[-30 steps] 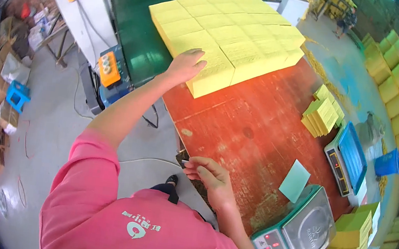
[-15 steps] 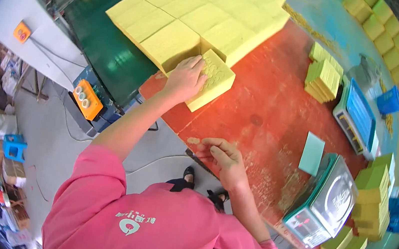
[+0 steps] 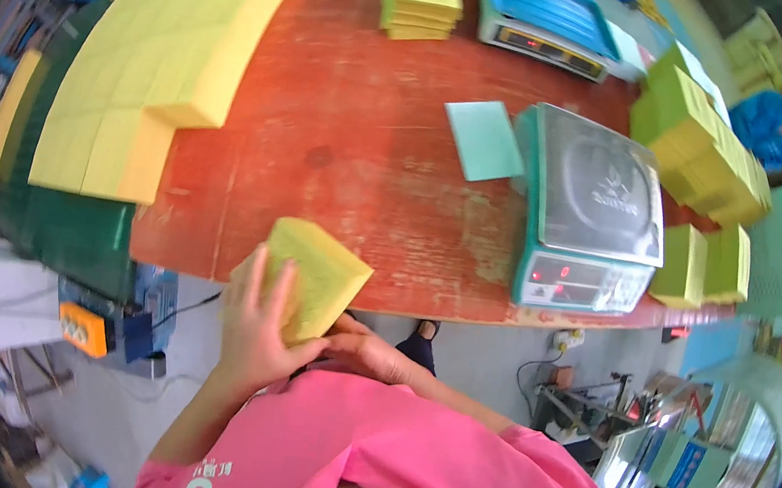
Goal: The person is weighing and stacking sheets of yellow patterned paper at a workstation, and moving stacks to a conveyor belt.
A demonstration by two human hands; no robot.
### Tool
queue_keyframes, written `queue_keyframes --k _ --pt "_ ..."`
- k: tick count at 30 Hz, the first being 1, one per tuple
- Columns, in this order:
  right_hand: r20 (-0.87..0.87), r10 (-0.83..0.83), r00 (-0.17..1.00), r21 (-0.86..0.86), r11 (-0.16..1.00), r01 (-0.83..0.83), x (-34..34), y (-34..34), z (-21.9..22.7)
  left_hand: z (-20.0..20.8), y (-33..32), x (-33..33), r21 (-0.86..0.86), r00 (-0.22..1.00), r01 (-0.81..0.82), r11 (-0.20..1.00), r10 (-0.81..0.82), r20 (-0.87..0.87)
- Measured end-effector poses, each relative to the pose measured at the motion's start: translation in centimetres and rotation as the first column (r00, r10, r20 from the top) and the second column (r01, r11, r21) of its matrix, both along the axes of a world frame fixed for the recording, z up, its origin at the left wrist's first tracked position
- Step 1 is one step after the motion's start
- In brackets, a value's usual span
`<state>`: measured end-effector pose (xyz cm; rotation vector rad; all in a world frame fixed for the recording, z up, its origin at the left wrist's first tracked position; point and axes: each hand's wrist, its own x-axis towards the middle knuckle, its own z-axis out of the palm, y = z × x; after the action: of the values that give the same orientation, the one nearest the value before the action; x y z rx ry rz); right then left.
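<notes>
A thick stack of yellow paper [image 3: 313, 273] is tilted in my hands at the table's front edge. My left hand [image 3: 260, 321] grips it from the left side, its fingers spread along the face. Against the lower corner, my right hand [image 3: 372, 352] has its fingers curled at the stack, partly hidden beneath it. Other yellow paper stacks [image 3: 143, 63] lie packed in rows at the left, with a notch at their near right corner. A scale with a metal plate [image 3: 596, 187] stands on the right of the table.
The red table [image 3: 347, 130] spans the middle. A pale green sheet [image 3: 484, 140] lies beside the scale. Farther back are a blue-tray scale [image 3: 550, 13] and a smaller paper pile [image 3: 425, 2]. More yellow stacks [image 3: 695, 151] line the right. A person in blue [image 3: 765, 127] is beyond them.
The yellow stack has come away from the rows to the table's front edge in my left hand. My right hand has joined it. The view has swung right.
</notes>
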<state>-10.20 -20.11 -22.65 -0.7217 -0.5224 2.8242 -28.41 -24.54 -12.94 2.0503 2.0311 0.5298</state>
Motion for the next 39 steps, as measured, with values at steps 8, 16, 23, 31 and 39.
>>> queue_keyframes --k 8,16,23,31,39 --pt "0.075 -0.292 0.953 0.982 0.186 -0.02 14.6 5.5 9.5 -0.8 3.3 7.8 -0.209 -0.026 -0.12 0.97 0.208 0.978" --pt "-0.278 -0.796 0.538 0.833 -0.478 -0.278 25.9 14.2 16.9 3.1 20.7 27.0 -0.04 -0.686 0.288 0.957 0.236 0.688" --pt "-0.14 -0.882 0.45 0.885 -0.315 -0.343 30.9 22.4 16.5 -0.9 28.2 34.0 0.092 -0.783 0.39 0.916 0.277 0.557" --pt "-0.071 -0.88 0.47 0.741 -0.362 -0.565 30.2 21.4 15.2 -4.0 22.3 25.2 0.115 -0.75 0.599 0.792 0.505 0.427" --pt "-0.105 -0.929 0.354 0.487 -0.359 -0.796 21.6 17.4 19.2 -0.9 22.3 -11.4 0.335 0.792 -0.609 0.719 0.526 0.309"
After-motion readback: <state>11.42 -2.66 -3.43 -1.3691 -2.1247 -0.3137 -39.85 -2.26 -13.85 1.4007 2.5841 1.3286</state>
